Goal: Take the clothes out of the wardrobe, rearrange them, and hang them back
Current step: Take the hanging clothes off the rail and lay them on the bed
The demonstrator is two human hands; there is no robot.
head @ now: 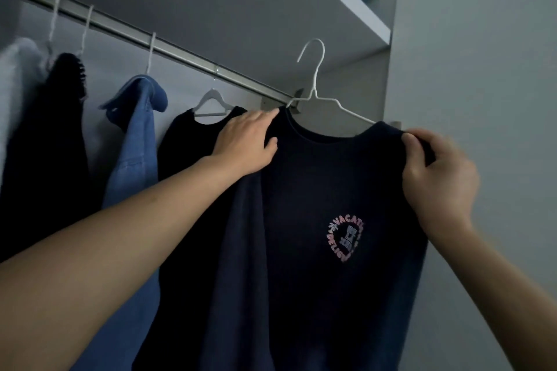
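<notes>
Head view: left hand (245,144) and right hand (434,172) each pinch a shoulder of the navy shirt (316,190), its hanger (319,90) hook off the rail (180,53); uneven tugging could slip it off.

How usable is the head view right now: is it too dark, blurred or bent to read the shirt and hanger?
Head view: dim and bluish, so the navy shirt is near black with its folds lost, though its pink print is partly readable; the white wire hanger stands out sharply; the right hand is slightly motion-blurred; the rail slants and bows from the wide-angle lens.
</notes>
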